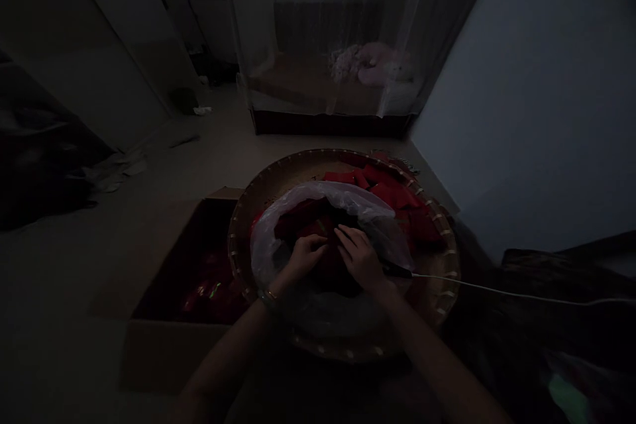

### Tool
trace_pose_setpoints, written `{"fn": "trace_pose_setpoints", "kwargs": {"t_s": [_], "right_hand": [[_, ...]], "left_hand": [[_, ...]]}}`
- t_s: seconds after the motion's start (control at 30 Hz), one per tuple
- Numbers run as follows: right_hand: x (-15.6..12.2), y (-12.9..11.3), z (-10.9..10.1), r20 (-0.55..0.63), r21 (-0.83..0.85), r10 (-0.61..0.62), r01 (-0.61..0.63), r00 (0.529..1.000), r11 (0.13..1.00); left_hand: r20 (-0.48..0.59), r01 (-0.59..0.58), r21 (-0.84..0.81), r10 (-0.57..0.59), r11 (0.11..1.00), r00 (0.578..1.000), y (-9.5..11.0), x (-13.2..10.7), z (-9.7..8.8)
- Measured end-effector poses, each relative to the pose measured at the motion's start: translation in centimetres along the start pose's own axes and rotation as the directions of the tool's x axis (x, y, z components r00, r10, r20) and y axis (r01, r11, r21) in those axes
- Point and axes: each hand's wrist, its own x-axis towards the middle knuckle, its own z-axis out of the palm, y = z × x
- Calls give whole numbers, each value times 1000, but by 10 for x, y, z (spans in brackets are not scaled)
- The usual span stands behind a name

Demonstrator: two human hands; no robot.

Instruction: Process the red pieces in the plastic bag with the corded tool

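Observation:
In dim light, both hands are over the mouth of a translucent plastic bag [268, 255] lying in a round woven bamboo tray [271, 182]. My left hand [305, 257] is closed, thumb and fingers pinching the near side of a dark red piece [318, 226] that looks like cloth or a packet. Opposite it, my right hand [362, 260] has its fingers stretched out and reaching inward, fingertips at the dark red contents. The darkness hides exactly what lies under the palms. Several red packets [392, 192] are heaped along the tray's far right side.
An open cardboard box [173, 351] with shiny red items stands left of the tray. A white cable [497, 289] runs from the right to a dark object [395, 269] beside my right hand. Behind are a curtained bed [318, 89] and a pale wall [536, 112].

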Motion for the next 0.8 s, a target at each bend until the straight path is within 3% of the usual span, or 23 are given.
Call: {"fn": "trace_pose_setpoints", "kwargs": {"t_s": [0.17,0.33,0.43,0.53,0.63,0.7,0.8], "right_hand": [[-6,-4,6,-22,-23,-36,36,999,999],[-5,-8,1,-125,-77,35,-45,992,996],[-4,-5,-1,-55,7,46,-46,997,999],[-3,0,-2,-85,155,161,-146,983,977],[-4,4,-2,-42,327,387,-353,921,877],[-4,4,-2,121,479,470,-466,874,744],[-5,5,0,397,617,447,-594,802,516]], "left_hand": [[-29,64,-53,-66,997,997,-7,2,0],[10,-46,51,45,998,999,1,-3,1],[50,-97,85,93,992,994,6,-6,0],[43,-25,32,24,999,999,5,-5,-3],[42,104,-64,-101,993,994,1,-2,-7],[38,154,-122,-150,981,988,-1,-1,-8],[79,168,-191,-156,967,985,-3,-2,-8]]}}
